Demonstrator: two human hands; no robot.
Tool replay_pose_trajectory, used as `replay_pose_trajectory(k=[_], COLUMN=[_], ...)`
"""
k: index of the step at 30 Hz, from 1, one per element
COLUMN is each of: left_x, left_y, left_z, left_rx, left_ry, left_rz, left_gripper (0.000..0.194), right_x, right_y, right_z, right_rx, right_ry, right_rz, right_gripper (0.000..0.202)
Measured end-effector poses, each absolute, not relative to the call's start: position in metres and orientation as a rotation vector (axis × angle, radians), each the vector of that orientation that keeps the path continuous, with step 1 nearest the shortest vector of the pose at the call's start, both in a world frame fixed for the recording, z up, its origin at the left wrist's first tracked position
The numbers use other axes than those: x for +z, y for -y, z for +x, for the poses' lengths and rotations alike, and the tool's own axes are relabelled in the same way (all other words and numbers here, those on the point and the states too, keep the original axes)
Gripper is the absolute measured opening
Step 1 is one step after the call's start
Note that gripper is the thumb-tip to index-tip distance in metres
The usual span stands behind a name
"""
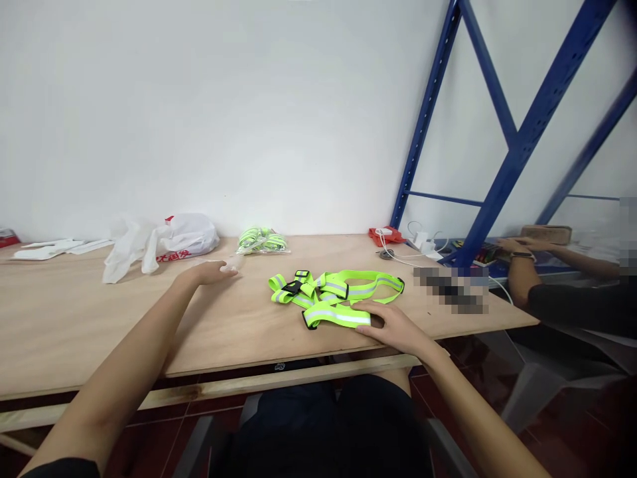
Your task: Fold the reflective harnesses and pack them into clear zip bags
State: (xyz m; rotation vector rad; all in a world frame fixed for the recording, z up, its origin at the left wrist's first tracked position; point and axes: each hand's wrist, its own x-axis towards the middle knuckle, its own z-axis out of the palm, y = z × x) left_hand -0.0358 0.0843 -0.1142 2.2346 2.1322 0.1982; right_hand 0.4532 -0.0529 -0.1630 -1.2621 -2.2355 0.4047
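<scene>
My left hand [210, 273] reaches out over the left part of the table, its fingers closed on a clear plastic bag [233, 263]. Just beyond it, near the wall, lies a bundle of fluorescent yellow reflective straps [259, 240] in clear plastic. A loose reflective strap vest [343, 315], fluorescent yellow with silver stripes, black buckles and sliders, is spread in front of me. My right hand [393, 326] grips the near right strap of this vest, thumb and fingers on either side of the band.
White plastic bags [184, 236] and flat white pieces [60, 247] lie on the wooden table [213, 332] at left. At right are a red item [391, 236], white cables [423, 242] and a blue metal rack [512, 153]. Another person's arms [527, 265] rest beyond the rack.
</scene>
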Motion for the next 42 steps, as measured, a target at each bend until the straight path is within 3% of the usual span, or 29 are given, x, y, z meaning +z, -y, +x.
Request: replay_pose_trajectory(k=[5, 7, 9, 12, 15, 17, 24, 30, 37, 42], left_x=[-0.101, -0.104, -0.113, -0.129, -0.138, -0.138, -0.128, -0.135, -0.126, -0.137], left_y=[-0.060, -0.046, -0.035, -0.029, -0.037, -0.046, -0.069, -0.073, -0.052, -0.026], left_z=[0.014, 0.048, 0.080, 0.107, 0.105, 0.095, 0.062, 0.056, 0.077, 0.118], left_rx=[0.344, 0.541, 0.505, 0.421, 0.493, 0.668, 1.198, 1.260, 1.301, 0.893], left_ry=[-2.047, -1.566, -1.141, -0.894, -0.921, -1.036, -1.212, -1.309, -1.338, -0.707], left_rz=[2.408, 2.620, 2.676, 2.770, 2.729, 2.554, 2.049, 1.946, 2.420, 3.115], left_gripper=[0.082, 0.078, 0.079, 0.073, 0.047, 0.041, 0.060, 0.047, 0.027, 0.030], right_x=[-0.166, -0.168, -0.169, -0.169, -0.168, -0.169, -0.176, -0.172, -0.161, -0.155], right_y=[0.053, 0.051, 0.049, 0.044, 0.040, 0.037, 0.030, 0.030, 0.034, 0.037], right_z=[0.450, 0.449, 0.451, 0.459, 0.470, 0.479, 0.505, 0.522, 0.519, 0.512], right_rx=[0.431, 0.405, 0.377, 0.341, 0.312, 0.292, 0.086, -0.015, 0.103, 0.137], right_ry=[2.244, 2.210, 2.157, 2.084, 2.040, 2.026, 1.931, 1.796, 1.770, 1.758], right_rz=[-1.217, -1.213, -1.224, -1.255, -1.285, -1.310, -1.500, -1.659, -1.541, -1.455], right_gripper=[0.051, 0.043, 0.037, 0.034, 0.032, 0.030, 0.031, 0.037, 0.044, 0.041])
